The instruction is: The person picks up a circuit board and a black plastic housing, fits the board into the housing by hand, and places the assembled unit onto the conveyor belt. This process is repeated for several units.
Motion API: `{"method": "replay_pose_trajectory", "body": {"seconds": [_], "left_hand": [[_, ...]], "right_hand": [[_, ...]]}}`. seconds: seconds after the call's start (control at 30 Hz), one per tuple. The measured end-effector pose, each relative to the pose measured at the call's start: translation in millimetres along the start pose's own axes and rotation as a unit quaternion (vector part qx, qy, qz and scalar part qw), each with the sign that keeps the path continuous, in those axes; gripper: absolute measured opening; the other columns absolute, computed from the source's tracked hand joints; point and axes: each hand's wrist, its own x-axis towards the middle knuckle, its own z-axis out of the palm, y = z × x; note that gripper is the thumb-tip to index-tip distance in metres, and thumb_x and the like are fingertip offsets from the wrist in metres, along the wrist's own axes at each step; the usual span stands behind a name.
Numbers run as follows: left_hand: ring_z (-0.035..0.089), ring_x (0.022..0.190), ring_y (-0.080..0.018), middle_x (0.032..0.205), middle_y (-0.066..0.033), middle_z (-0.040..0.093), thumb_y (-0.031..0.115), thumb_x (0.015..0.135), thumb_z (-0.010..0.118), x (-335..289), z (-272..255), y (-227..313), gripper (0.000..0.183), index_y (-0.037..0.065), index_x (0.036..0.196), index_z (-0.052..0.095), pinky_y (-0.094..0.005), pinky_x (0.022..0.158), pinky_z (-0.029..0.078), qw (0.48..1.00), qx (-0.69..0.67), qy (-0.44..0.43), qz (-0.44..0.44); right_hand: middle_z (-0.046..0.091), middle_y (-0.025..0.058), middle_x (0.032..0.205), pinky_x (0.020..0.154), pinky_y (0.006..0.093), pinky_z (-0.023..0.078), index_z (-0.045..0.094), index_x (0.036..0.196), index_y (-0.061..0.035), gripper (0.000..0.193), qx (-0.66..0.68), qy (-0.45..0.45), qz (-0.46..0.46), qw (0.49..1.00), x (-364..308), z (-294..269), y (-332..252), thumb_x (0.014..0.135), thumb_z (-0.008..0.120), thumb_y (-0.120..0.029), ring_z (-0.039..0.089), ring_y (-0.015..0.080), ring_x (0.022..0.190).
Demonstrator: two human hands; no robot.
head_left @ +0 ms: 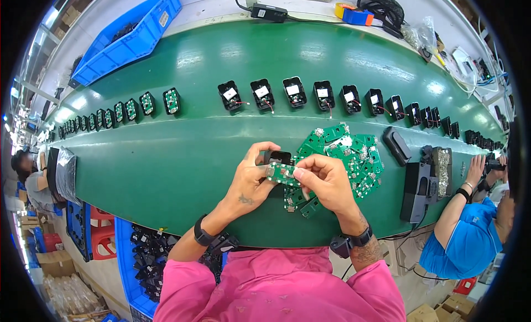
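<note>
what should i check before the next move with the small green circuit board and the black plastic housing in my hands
1. Small green circuit board gripped by both hands: ok, left hand and right hand pinch it at either end.
2. Black plastic housing secured: ok, left hand's fingers curl around it, just behind the board.
3. Board seated in the housing: cannot tell, fingers hide the join.
4. Supply at hand: ok, a pile of green circuit boards lies beside the right hand.
5. Space on the green conveyor belt: ok, bare belt lies left of the hands.
6. Row of open black housings with red wires undisturbed: ok, it sits apart, beyond the hands.
</note>
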Motion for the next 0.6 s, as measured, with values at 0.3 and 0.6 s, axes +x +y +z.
{"method": "replay_pose_trajectory", "body": {"seconds": [0.3,0.6], "left_hand": [[0.065,0.091,-0.0219,0.13,-0.0124,0.051,-0.001,0.077,0.073,0.1,0.8,1.3,0.039,0.009,0.115,0.07,-0.0337,0.081,0.054,1.0,0.009,-0.018,-0.002],[0.054,0.119,-0.0178,0.137,-0.0106,0.049,0.0,0.084,0.071,4.8,2.7,13.4,0.07,0.002,0.147,0.039,-0.0314,0.095,0.052,0.932,-0.329,-0.003,-0.155]], "right_hand": [[0.063,-0.0022,0.076,0.052,0.0183,0.04,0.068,0.108,0.0022,0.018,-0.058,0.017,-0.046,0.997,1.1,0.7,4.7,0.092,0.068,-0.005,0.052,0.0021,0.061],[0.061,-0.0016,0.078,0.058,0.0196,0.043,0.065,0.11,-0.0005,0.025,-0.215,0.089,-0.096,0.968,2.6,2.0,9.6,0.087,0.073,-0.004,0.054,0.0033,0.067]]}}
